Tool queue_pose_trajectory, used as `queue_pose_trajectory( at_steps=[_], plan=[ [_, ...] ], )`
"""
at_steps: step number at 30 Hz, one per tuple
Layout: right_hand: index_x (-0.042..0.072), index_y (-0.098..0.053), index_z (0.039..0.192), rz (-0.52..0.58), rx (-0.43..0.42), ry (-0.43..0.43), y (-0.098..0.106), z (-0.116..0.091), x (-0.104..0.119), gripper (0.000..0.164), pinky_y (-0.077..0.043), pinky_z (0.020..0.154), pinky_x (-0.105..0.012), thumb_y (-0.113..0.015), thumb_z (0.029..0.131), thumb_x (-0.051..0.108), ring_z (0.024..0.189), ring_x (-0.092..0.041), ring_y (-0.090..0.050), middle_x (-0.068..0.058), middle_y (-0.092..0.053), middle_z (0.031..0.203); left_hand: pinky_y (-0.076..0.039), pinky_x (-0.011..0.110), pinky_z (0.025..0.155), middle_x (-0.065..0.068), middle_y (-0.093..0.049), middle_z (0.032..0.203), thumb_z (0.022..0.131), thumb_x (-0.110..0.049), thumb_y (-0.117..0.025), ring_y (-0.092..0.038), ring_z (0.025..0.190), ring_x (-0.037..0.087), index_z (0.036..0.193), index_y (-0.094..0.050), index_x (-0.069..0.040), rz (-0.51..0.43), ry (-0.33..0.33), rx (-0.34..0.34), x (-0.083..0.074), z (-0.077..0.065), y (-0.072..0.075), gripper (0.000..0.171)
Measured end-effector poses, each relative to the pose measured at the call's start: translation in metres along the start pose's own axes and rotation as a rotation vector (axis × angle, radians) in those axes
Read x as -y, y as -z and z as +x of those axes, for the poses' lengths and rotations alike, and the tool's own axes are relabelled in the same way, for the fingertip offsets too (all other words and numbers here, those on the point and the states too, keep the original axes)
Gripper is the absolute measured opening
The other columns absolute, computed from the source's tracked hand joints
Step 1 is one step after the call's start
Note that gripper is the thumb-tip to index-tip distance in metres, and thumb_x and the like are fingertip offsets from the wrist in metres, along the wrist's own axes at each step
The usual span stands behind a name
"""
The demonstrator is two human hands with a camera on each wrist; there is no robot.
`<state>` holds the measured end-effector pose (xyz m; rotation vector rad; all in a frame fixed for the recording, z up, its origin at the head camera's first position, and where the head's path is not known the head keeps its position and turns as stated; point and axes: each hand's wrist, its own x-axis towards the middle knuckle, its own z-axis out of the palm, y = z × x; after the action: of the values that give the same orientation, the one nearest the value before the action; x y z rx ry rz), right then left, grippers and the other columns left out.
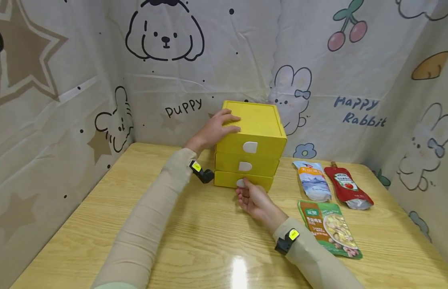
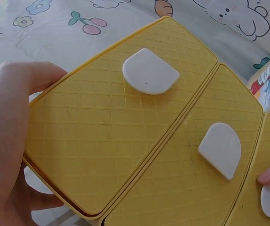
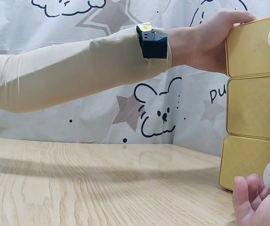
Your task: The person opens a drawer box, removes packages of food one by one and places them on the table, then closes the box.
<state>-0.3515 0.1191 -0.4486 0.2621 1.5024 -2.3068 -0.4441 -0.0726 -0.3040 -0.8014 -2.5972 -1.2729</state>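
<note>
A yellow three-drawer box (image 1: 255, 119) stands on the table, each drawer front bearing a white tab handle. My left hand (image 1: 217, 130) rests on its top left edge, fingers extended over the lid. In the left wrist view, the left hand (image 2: 17, 136) lies along the edge of the top drawer front (image 2: 102, 122). Low at the front, my right hand (image 1: 258, 200) pinches the bottom drawer's white handle (image 1: 240, 183) between thumb and fingers. The top handle (image 1: 250, 147) and middle handle (image 1: 245, 166) are untouched. All three drawers look closed.
Right of the box lie a blue-and-white pouch (image 1: 313, 182), a red Heinz ketchup pouch (image 1: 347, 186) with a spout, and a green-and-brown food packet (image 1: 330, 228). A patterned curtain (image 1: 209, 60) hangs behind and beside the wooden table (image 1: 198, 249).
</note>
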Motion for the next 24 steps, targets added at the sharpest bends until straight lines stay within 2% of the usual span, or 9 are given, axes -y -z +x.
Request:
queue_pose_trajectory(
  at_steps=[11, 20, 24],
  plan=[
    [0.001, -0.054, 0.111, 0.020, 0.042, -0.015, 0.0044, -0.0018, 0.0012, 0.037, -0.049, 0.055, -0.017, -0.039, 0.114, 0.035, 0.057, -0.006, -0.056, -0.001, -0.063, 0.077, -0.018, 0.044, 0.122, 0.014, -0.025, 0.167, 0.102, -0.034, -0.064, -0.021, 0.153, 0.031, 0.145, -0.061, -0.008, 0.006, -0.015, 0.007, -0.0002, 0.0027, -0.0031, 0.050],
    [-0.004, -0.054, 0.118, 0.017, -0.016, 0.006, 0.0032, -0.0047, -0.0011, 0.039, -0.049, 0.055, -0.016, -0.044, 0.113, 0.034, 0.057, -0.006, -0.054, -0.002, -0.060, 0.079, -0.020, 0.044, 0.122, 0.015, -0.027, 0.165, 0.102, -0.034, -0.064, -0.024, 0.151, 0.032, 0.144, -0.062, -0.008, 0.008, -0.029, -0.002, -0.0019, 0.0023, -0.0043, 0.049],
    [-0.004, -0.055, 0.120, 0.003, -0.047, 0.004, 0.0014, -0.0051, -0.0001, 0.041, -0.049, 0.057, -0.017, -0.044, 0.112, 0.035, 0.060, -0.006, -0.054, -0.003, -0.060, 0.081, -0.019, 0.047, 0.122, 0.013, -0.023, 0.168, 0.102, -0.034, -0.063, -0.021, 0.153, 0.031, 0.144, -0.062, -0.009, -0.008, -0.023, -0.025, 0.0011, 0.0022, -0.0055, 0.048]
  ],
)
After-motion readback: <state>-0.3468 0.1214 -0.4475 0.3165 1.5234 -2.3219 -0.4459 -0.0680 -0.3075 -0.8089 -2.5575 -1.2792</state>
